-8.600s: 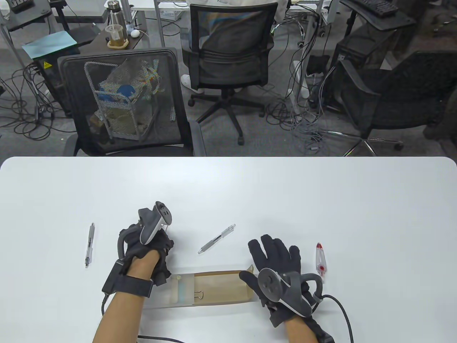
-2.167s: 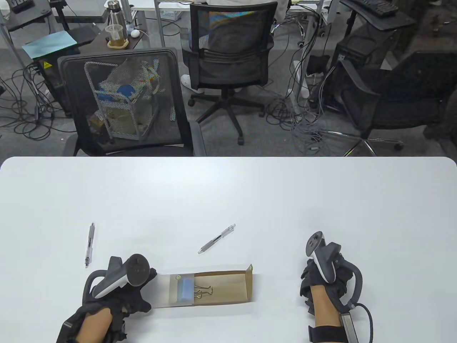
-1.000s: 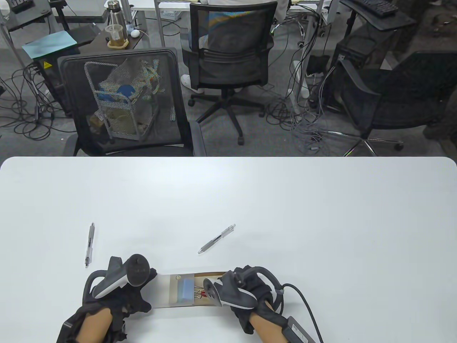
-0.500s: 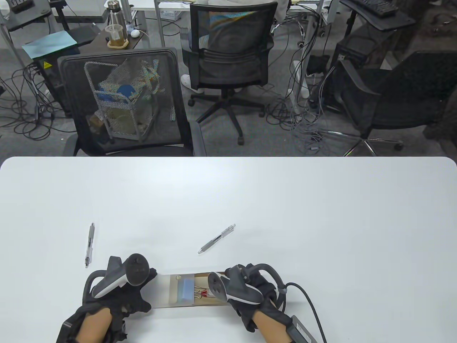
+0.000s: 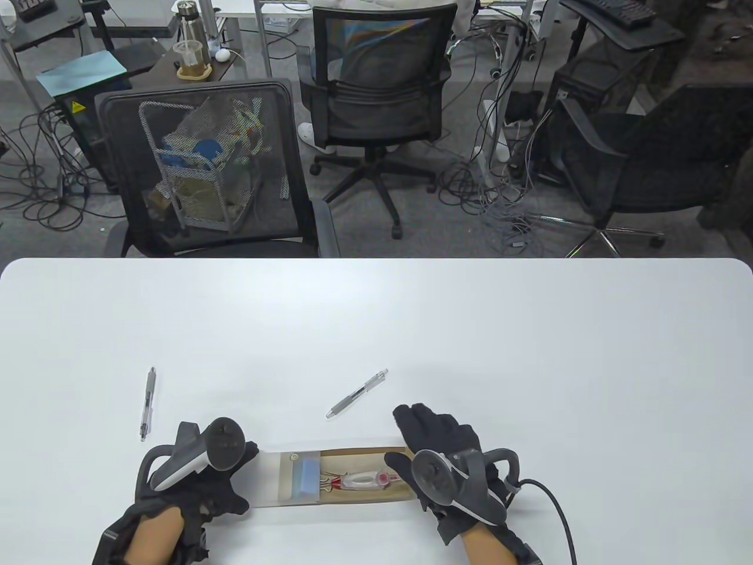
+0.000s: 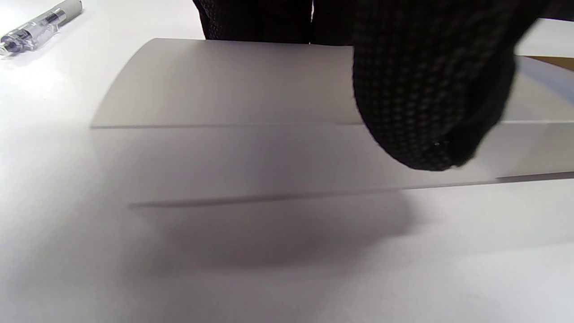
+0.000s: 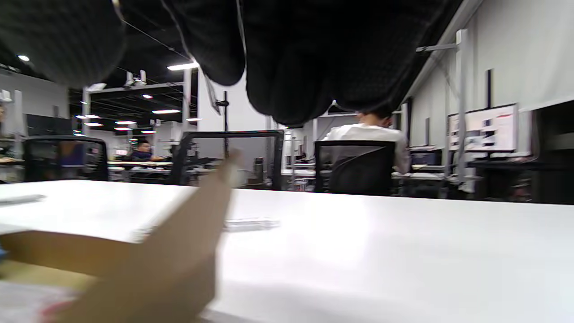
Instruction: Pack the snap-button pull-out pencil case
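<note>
The pencil case lies near the table's front edge: a translucent sleeve (image 5: 276,479) with a brown pull-out tray (image 5: 365,459) drawn out to the right. In the tray lie a blue eraser (image 5: 306,477), a binder clip (image 5: 328,484) and a red-and-white correction tape (image 5: 366,481). My left hand (image 5: 232,474) grips the sleeve's left end; in the left wrist view a gloved finger (image 6: 426,98) presses on the sleeve (image 6: 233,85). My right hand (image 5: 426,435) is open and empty, fingers spread over the tray's right end. The tray's end flap (image 7: 188,251) shows in the right wrist view.
Two clear pens lie on the table: one at the left (image 5: 147,403), one behind the tray (image 5: 357,393). The left pen also shows in the left wrist view (image 6: 40,20). Office chairs stand beyond the table's far edge (image 5: 376,259).
My right hand brought the correction tape from the right, laid it in the tray, then let go and drew back to the right with fingers open. The left hand has not moved.
</note>
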The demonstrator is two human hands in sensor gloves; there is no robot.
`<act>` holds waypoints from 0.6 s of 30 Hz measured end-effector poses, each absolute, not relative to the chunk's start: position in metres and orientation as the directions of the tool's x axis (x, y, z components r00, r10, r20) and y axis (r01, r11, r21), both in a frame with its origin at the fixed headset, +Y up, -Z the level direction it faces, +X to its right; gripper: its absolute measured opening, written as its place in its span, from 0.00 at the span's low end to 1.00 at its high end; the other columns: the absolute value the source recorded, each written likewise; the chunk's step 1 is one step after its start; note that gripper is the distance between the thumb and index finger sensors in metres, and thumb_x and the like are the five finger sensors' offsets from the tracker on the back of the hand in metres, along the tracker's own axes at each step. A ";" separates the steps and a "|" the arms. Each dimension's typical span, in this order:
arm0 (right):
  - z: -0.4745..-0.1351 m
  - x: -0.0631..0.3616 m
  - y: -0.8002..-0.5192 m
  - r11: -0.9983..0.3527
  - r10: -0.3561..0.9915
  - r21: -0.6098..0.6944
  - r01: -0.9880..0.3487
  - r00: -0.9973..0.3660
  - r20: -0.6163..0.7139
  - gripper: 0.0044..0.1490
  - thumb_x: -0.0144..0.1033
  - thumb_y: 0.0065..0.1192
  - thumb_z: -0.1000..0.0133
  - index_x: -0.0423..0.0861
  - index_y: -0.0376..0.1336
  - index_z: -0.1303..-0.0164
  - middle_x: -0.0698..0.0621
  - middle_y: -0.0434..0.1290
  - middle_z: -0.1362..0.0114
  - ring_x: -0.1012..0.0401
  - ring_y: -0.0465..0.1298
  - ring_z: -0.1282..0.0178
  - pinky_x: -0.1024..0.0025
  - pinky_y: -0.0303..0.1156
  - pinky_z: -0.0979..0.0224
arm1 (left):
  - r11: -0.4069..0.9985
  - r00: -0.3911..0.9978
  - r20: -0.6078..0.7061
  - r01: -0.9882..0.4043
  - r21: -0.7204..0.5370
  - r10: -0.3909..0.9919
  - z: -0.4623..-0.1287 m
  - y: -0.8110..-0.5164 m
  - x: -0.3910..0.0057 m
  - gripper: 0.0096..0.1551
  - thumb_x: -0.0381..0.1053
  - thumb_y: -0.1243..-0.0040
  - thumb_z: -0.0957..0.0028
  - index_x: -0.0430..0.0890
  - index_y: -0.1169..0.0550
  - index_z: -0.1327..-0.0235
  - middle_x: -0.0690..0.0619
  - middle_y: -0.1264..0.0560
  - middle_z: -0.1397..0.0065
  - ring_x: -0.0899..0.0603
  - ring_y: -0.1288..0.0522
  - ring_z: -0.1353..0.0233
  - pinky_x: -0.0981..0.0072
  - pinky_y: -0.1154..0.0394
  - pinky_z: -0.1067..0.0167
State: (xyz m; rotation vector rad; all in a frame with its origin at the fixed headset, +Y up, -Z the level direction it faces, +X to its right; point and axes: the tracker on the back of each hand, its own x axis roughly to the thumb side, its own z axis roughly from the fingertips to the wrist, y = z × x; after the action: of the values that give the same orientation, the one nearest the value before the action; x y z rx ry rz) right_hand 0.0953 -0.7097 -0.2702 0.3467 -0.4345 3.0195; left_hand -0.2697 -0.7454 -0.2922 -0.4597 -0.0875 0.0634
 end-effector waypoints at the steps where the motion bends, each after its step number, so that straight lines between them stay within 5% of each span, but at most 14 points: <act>1: -0.271 0.101 -0.714 -0.962 0.010 -0.264 -0.067 -0.978 0.209 0.50 0.75 0.54 0.55 0.64 0.55 0.22 0.58 0.67 0.17 0.60 0.73 0.25 0.59 0.73 0.26 | 0.895 0.995 0.069 -0.037 -0.444 0.075 -0.292 -0.745 -0.269 0.56 0.61 0.19 0.73 0.66 0.33 0.26 0.62 0.37 0.17 0.45 0.36 0.15 0.35 0.50 0.18; 7: -0.275 0.115 -0.722 -0.969 0.068 -0.220 -0.110 -0.979 0.191 0.53 0.77 0.52 0.55 0.64 0.50 0.19 0.56 0.59 0.12 0.54 0.66 0.16 0.43 0.63 0.18 | 0.896 0.996 0.067 -0.029 -0.443 0.066 -0.292 -0.745 -0.270 0.56 0.62 0.19 0.73 0.67 0.33 0.26 0.62 0.37 0.17 0.46 0.36 0.14 0.35 0.50 0.18; 12: -0.277 0.115 -0.726 -0.972 0.047 -0.217 -0.086 -0.982 0.183 0.54 0.77 0.51 0.55 0.64 0.48 0.19 0.56 0.56 0.10 0.53 0.64 0.15 0.40 0.59 0.18 | 0.886 0.994 0.054 -0.064 -0.459 0.100 -0.293 -0.741 -0.275 0.58 0.63 0.20 0.73 0.65 0.34 0.24 0.60 0.38 0.15 0.43 0.38 0.13 0.34 0.51 0.18; 18: -0.276 0.115 -0.725 -0.968 0.042 -0.236 -0.086 -0.982 0.184 0.53 0.77 0.52 0.54 0.64 0.49 0.19 0.55 0.57 0.11 0.54 0.64 0.15 0.40 0.59 0.18 | 0.889 0.945 -0.062 -0.322 -0.324 0.320 -0.300 -0.710 -0.310 0.57 0.61 0.20 0.71 0.63 0.35 0.23 0.59 0.40 0.14 0.41 0.41 0.12 0.34 0.51 0.18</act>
State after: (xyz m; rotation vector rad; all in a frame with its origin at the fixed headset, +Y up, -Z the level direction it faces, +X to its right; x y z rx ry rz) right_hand 0.1148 -0.7253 -0.2757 0.2743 -0.3769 3.0415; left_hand -0.3102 -0.7098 -0.2998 -0.3376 0.0072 0.3336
